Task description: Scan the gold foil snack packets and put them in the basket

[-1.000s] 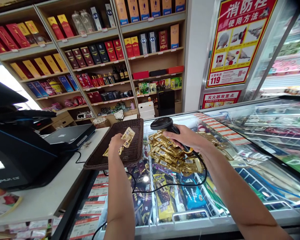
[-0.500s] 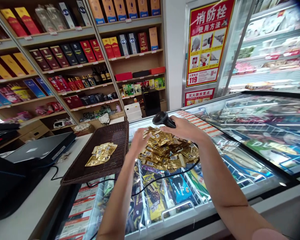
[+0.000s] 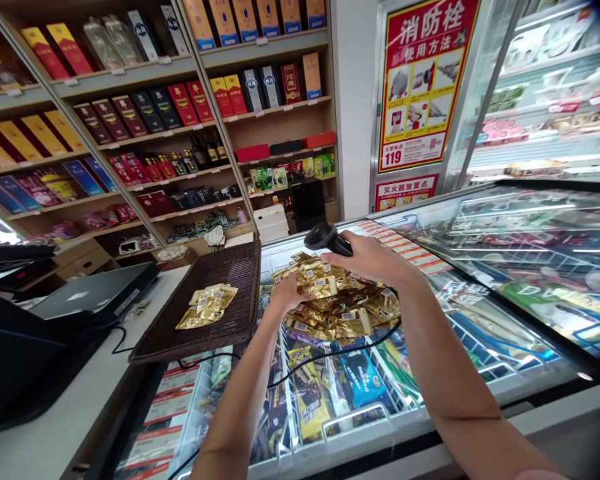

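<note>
We saw the heap of gold packets (image 3: 337, 303) on the glass top of the freezer (image 3: 340, 448). Our left hand (image 3: 287, 293) touched its left side, fingers half curled; whether they pinched a packet, we could not tell. Our right hand (image 3: 373, 257) gripped the black scanner (image 3: 325, 238) firmly above the heap. Left of it, the brown basket (image 3: 235, 267) held more gold packets (image 3: 207, 307).

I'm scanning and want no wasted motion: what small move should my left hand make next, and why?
Probably lift one gold packet toward the scanner: your left hand is at the pile, and your right hand holds the scanner nearby.
</note>
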Available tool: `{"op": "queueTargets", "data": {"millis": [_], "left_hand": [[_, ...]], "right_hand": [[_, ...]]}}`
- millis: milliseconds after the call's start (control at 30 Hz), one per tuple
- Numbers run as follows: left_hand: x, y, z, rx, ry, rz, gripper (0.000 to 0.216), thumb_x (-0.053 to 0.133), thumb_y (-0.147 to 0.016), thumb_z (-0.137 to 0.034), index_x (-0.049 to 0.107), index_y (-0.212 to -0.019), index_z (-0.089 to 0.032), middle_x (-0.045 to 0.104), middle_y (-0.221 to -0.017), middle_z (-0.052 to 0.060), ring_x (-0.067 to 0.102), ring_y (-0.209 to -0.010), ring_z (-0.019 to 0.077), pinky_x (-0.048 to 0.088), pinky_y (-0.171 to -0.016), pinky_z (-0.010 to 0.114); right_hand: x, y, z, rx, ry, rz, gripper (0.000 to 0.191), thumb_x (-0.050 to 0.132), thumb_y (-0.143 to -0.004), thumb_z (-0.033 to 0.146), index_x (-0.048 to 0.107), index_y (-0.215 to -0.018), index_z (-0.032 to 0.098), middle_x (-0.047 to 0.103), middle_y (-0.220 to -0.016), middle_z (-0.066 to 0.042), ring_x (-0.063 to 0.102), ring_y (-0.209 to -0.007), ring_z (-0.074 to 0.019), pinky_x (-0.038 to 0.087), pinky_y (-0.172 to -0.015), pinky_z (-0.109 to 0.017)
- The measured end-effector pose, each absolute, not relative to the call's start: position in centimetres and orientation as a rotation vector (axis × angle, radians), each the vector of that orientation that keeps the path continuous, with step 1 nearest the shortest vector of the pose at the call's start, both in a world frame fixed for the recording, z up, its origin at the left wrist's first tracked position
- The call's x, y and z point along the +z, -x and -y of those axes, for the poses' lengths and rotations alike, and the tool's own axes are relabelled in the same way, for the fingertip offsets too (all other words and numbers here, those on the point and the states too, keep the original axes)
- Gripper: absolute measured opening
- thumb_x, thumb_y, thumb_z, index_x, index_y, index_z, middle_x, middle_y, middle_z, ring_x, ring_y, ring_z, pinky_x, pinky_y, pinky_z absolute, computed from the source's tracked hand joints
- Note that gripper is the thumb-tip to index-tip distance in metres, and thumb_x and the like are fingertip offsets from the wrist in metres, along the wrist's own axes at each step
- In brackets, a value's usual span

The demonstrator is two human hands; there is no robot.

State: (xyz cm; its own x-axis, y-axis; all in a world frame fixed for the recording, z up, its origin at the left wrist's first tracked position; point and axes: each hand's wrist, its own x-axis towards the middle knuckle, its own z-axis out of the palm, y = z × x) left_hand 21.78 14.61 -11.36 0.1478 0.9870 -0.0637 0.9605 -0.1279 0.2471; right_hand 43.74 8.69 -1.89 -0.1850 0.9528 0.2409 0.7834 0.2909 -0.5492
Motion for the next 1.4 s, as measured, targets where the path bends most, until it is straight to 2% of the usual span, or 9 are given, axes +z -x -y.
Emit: {"op": "queueTargets", "data": {"millis": [233, 333, 433, 567, 700, 900, 1133, 1300, 1400], "left_hand": [[-12.2, -21.4, -14.8, 0.179, -2.165, -1.891, 0.056, 0.068, -0.064, -0.059, 0.057, -0.106, -0.023, 0.050, -0.129, 0.013, 0.055, -0.110, 0.0321, 0.044, -0.085, 0.037], [-12.3, -21.2, -14.9, 0.211, -2.148, -1.882, 0.056, 0.071, -0.060, -0.057, 0.057, -0.101, -0.022, 0.055, -0.121, 0.013, 0.055, -0.110, 0.0325, 0.045, -0.084, 0.036], [-11.8, -21.0, -15.0, 0.274, -2.116, -1.896, 0.052, 0.076, -0.056, -0.049, 0.057, -0.095, -0.020, 0.063, -0.106, 0.013, 0.059, -0.099, 0.0321, 0.046, -0.077, 0.035], [-9.6, -18.9, -14.9, 0.477, -2.097, -1.863, 0.033, 0.066, -0.071, -0.035, 0.056, -0.098, -0.021, 0.066, -0.098, 0.008, 0.062, -0.086, 0.0235, 0.045, -0.070, 0.029], [-7.1, -15.0, -14.5, 0.715, -2.034, -1.860, 0.028, 0.054, -0.079, -0.040, 0.054, -0.101, -0.022, 0.066, -0.093, 0.004, 0.060, -0.077, 0.0173, 0.042, -0.060, 0.023], [-5.7, -11.3, -13.8, 0.911, -1.931, -1.939, 0.025, 0.054, -0.076, -0.040, 0.054, -0.091, -0.021, 0.062, -0.080, -0.001, 0.057, -0.073, 0.0152, 0.038, -0.056, 0.020], [-5.2, -11.5, -13.3, 0.935, -1.916, -1.960, 0.023, 0.058, -0.073, -0.037, 0.056, -0.089, -0.021, 0.061, -0.079, -0.002, 0.055, -0.072, 0.0148, 0.036, -0.056, 0.020], [-5.5, -11.6, -13.3, 0.856, -1.957, -2.005, 0.025, 0.057, -0.076, -0.037, 0.058, -0.096, -0.022, 0.065, -0.088, 0.000, 0.059, -0.082, 0.0168, 0.040, -0.063, 0.021], [-6.2, -10.7, -13.8, 0.740, -1.923, -2.059, 0.021, 0.062, -0.071, -0.027, 0.063, -0.092, -0.023, 0.068, -0.090, 0.002, 0.061, -0.084, 0.0186, 0.040, -0.066, 0.022]], "right_hand": [[-1.9, -43.5, -8.6, 0.422, 1.533, 2.045, 0.058, 0.047, -0.079, 0.069, 0.056, -0.105, 0.019, 0.067, -0.090, -0.010, 0.061, -0.074, -0.0225, 0.039, -0.056, -0.026], [-2.0, -43.3, -8.7, 0.415, 1.540, 2.054, 0.056, 0.048, -0.078, 0.069, 0.056, -0.102, 0.019, 0.066, -0.088, -0.010, 0.061, -0.075, -0.0232, 0.039, -0.058, -0.026], [-1.9, -43.2, -8.6, 0.430, 1.524, 2.041, 0.053, 0.051, -0.078, 0.067, 0.056, -0.100, 0.019, 0.066, -0.086, -0.009, 0.061, -0.075, -0.0227, 0.039, -0.058, -0.026], [-1.7, -43.1, -8.1, 0.591, 1.432, 1.985, 0.049, 0.052, -0.079, 0.065, 0.054, -0.095, 0.019, 0.062, -0.068, -0.005, 0.057, -0.059, -0.0175, 0.037, -0.051, -0.025], [-1.7, -42.6, -7.8, 0.869, 1.218, 1.888, 0.044, 0.053, -0.079, 0.063, 0.050, -0.083, 0.020, 0.053, -0.056, 0.001, 0.047, -0.044, -0.0111, 0.037, -0.045, -0.024], [-1.8, -41.0, -7.4, 1.198, 0.954, 1.810, 0.044, 0.057, -0.077, 0.062, 0.045, -0.073, 0.019, 0.049, -0.056, 0.003, 0.042, -0.041, -0.0070, 0.034, -0.039, -0.021], [-1.9, -39.8, -6.8, 1.221, 0.912, 1.878, 0.041, 0.061, -0.076, 0.057, 0.046, -0.073, 0.020, 0.047, -0.052, 0.005, 0.040, -0.040, -0.0065, 0.032, -0.038, -0.020], [-2.0, -39.9, -6.8, 1.205, 0.934, 1.891, 0.042, 0.060, -0.076, 0.059, 0.046, -0.073, 0.019, 0.048, -0.053, 0.005, 0.040, -0.040, -0.0065, 0.033, -0.039, -0.021], [-2.1, -40.1, -6.8, 1.185, 0.958, 1.893, 0.043, 0.058, -0.077, 0.060, 0.048, -0.076, 0.019, 0.047, -0.053, 0.005, 0.040, -0.041, -0.0071, 0.033, -0.039, -0.021]]}}
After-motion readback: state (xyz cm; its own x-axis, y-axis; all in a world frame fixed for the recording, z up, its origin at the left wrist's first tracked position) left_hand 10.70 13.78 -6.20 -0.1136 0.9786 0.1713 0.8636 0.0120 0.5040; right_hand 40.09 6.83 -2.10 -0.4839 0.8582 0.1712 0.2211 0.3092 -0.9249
